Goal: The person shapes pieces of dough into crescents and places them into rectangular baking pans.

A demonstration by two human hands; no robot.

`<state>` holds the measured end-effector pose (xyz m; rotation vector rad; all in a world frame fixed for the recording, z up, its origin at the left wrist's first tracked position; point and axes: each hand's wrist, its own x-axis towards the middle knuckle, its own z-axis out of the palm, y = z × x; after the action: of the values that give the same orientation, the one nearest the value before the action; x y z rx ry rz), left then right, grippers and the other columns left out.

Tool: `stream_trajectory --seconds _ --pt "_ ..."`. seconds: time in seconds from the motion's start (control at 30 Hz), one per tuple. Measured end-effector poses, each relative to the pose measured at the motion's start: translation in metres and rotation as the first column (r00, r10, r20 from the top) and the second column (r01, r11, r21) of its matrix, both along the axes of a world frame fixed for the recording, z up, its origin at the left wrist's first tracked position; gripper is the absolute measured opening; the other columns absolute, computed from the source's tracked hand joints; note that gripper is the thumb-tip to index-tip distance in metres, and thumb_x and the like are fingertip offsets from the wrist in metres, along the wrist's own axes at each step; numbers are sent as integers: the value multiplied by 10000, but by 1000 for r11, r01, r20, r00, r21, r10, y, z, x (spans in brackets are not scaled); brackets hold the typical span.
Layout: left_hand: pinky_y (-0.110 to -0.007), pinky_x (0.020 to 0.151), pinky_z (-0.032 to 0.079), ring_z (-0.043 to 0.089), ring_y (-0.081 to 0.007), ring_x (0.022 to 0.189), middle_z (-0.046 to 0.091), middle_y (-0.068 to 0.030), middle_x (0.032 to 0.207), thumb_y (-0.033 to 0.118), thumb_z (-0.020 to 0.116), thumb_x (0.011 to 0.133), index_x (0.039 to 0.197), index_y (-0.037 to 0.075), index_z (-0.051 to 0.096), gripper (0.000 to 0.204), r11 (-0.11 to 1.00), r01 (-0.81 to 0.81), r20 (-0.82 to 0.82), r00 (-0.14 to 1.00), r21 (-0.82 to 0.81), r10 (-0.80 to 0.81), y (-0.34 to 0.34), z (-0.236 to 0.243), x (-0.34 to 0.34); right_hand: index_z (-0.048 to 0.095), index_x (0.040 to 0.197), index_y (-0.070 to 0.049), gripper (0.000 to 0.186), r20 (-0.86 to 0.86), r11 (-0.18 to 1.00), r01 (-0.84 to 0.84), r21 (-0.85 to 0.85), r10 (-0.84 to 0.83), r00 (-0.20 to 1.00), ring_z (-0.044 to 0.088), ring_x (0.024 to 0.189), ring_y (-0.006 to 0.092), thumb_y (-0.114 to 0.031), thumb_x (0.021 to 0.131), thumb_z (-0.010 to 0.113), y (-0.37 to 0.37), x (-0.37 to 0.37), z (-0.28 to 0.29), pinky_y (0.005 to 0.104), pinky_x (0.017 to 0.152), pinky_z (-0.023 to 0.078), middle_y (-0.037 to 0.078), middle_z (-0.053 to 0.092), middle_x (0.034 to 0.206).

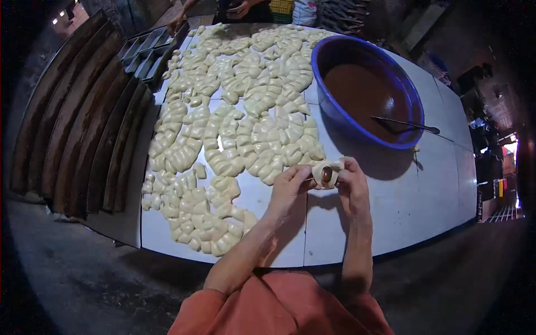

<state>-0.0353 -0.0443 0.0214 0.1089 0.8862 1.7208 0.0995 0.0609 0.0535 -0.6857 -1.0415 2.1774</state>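
Observation:
Between both my hands is a pale dough piece [334,172] with a glossy brown filling in its middle. My left hand [287,190] pinches its left side and my right hand [353,187] pinches its right side, both held above the white tabletop [402,206]. Many soft cream-coloured dough pieces [262,145] lie spread in clusters over the left and middle of the table. To the right of them, beyond my hands, stands a blue plastic basin [410,97] of smooth brown mixture [357,89], with a dark-handled utensil [424,127] resting in it.
At the left, long dark-brown weathered troughs or boards [61,128] stand in a stacked row, with metal moulds [145,56] behind them. A person's hands [240,8] show at the far edge, near yellow crates [282,6] and a white sack [304,12].

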Motion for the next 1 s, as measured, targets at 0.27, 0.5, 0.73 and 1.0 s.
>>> stream_trajectory --seconds 0.27,0.5,0.73,1.0 --pt "-259 817 549 667 -139 928 703 -85 1027 207 653 973 1167 -51 675 323 996 -76 -416 908 -49 49 -28 -11 -14 656 1132 -23 314 378 584 -83 807 -405 833 625 1035 218 -31 830 739 -66 -29 -27 321 842 554 151 551 1259" --pt "-206 692 512 643 -80 832 718 -55 966 217 707 935 1194 -29 677 358 995 60 -349 933 -81 -84 -33 4 -32 700 1067 27 179 300 957 62 284 -149 942 597 914 97 -76 921 677 -74 -38 -21 254 771 493 69 674 1058" --pt "-262 739 564 674 -117 842 715 -78 970 251 713 928 1142 -17 688 345 982 184 -392 901 -43 -186 -46 16 -45 708 1124 -33 254 308 757 -114 643 -120 944 598 943 137 -55 871 712 -77 -24 -20 285 823 481 67 640 1066" --pt "-260 806 566 654 -134 956 686 -64 1047 145 638 959 1146 -11 683 248 955 294 -355 890 -30 -285 -61 7 -39 616 1058 -22 231 44 373 171 912 -504 863 607 811 181 -33 860 735 -88 -41 -55 290 707 503 105 619 960"
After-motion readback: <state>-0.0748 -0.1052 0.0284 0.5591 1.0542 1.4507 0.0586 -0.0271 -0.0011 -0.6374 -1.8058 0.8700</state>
